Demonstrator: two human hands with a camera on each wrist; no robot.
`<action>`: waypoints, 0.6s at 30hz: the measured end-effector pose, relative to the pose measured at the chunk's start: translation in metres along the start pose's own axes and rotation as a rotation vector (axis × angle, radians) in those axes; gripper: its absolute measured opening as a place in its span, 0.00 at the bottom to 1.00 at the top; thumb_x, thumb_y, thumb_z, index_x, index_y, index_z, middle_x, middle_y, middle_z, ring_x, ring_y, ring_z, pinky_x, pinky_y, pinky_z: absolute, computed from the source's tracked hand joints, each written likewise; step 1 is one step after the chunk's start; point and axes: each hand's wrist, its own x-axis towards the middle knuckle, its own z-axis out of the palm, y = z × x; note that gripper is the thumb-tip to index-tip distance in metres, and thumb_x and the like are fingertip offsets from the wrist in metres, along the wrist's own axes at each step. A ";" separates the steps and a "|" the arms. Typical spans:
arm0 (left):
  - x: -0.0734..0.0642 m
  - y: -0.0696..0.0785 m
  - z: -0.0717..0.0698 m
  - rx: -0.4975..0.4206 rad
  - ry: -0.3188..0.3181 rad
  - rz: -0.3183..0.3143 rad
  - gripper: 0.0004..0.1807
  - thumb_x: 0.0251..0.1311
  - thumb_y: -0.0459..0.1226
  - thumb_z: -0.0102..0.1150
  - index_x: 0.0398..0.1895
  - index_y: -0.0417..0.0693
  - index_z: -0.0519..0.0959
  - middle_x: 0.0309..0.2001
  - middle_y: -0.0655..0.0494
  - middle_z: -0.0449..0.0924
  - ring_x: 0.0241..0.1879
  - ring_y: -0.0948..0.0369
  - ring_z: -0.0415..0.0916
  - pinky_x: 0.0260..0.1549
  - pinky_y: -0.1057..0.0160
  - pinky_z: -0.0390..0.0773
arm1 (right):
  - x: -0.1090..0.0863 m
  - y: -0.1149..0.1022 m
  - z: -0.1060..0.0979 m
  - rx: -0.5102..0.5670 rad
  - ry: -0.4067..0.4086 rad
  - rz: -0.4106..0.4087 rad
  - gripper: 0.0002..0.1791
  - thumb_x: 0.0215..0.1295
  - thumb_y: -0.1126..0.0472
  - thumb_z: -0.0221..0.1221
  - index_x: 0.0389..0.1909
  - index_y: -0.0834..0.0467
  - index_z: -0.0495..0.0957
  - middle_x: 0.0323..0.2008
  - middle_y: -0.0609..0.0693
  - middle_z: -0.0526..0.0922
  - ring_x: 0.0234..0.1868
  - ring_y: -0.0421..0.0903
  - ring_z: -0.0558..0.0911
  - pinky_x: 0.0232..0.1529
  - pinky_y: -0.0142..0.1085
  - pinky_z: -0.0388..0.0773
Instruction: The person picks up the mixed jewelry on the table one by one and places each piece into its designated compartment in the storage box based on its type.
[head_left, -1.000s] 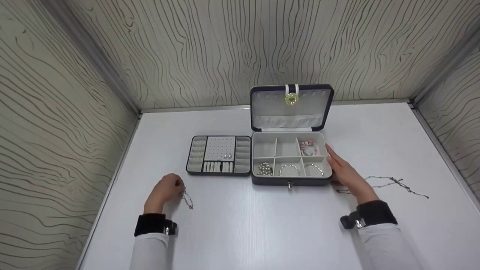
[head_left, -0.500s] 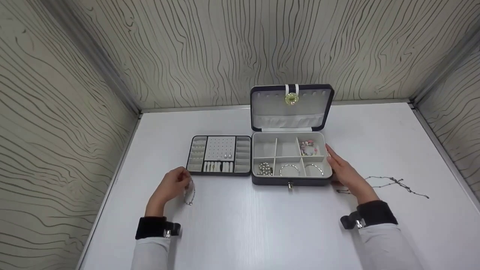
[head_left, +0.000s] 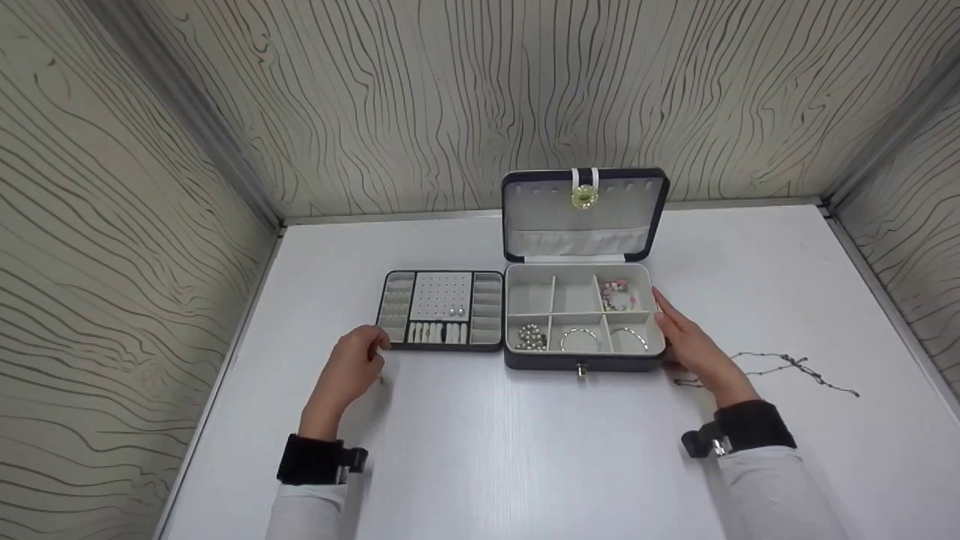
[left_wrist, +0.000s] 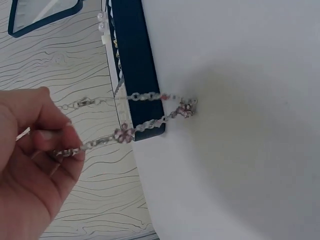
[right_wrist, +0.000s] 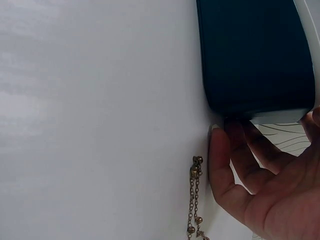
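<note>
My left hand [head_left: 352,364] pinches a silver chain bracelet [left_wrist: 145,125] with small pinkish flower charms. It dangles as a loop, overlapping the dark end of a jewelry tray [head_left: 487,347] in the left wrist view; in the head view the hand mostly hides it. The tray has a pegged earring panel and ring slots, and my fingertips are right at its near left corner. My right hand [head_left: 697,356] holds the right end of an open jewelry box [head_left: 544,364], thumb near the rim and bent fingers low at the end wall [right_wrist: 260,55].
Inside the box are a pink beaded bracelet [head_left: 618,298], a pearl piece [head_left: 531,339] and two silver bangles [head_left: 579,334]. Its raised lid [head_left: 577,217] leans back. A beaded chain necklace [head_left: 795,362] lies right of my right hand, partly behind it. Patterned walls [head_left: 450,105] enclose the table.
My left hand has moved up and right to the tray's corner with the bracelet, which my hand now mostly hides in the head view. The right hand and the box stay put.
</note>
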 end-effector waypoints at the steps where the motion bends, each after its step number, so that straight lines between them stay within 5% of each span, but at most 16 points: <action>1: 0.000 0.002 -0.001 0.002 0.024 0.016 0.12 0.53 0.18 0.55 0.32 0.43 0.79 0.26 0.56 0.72 0.27 0.59 0.68 0.26 0.61 0.71 | 0.000 0.000 0.000 0.000 0.001 -0.002 0.32 0.79 0.43 0.32 0.78 0.40 0.34 0.77 0.59 0.36 0.74 0.65 0.37 0.67 0.66 0.37; 10: 0.000 0.026 -0.007 -0.086 0.125 0.112 0.03 0.62 0.29 0.60 0.37 0.43 0.80 0.20 0.59 0.70 0.19 0.63 0.64 0.17 0.66 0.64 | 0.000 0.003 -0.001 0.020 -0.008 -0.012 0.33 0.79 0.42 0.33 0.77 0.40 0.33 0.77 0.60 0.36 0.74 0.65 0.37 0.67 0.66 0.37; 18: 0.001 0.043 -0.002 -0.161 0.078 0.117 0.06 0.57 0.29 0.62 0.24 0.46 0.80 0.22 0.60 0.74 0.23 0.61 0.68 0.23 0.65 0.69 | -0.001 0.000 0.001 -0.026 0.006 -0.007 0.33 0.78 0.40 0.32 0.78 0.41 0.34 0.76 0.61 0.37 0.74 0.66 0.37 0.67 0.66 0.37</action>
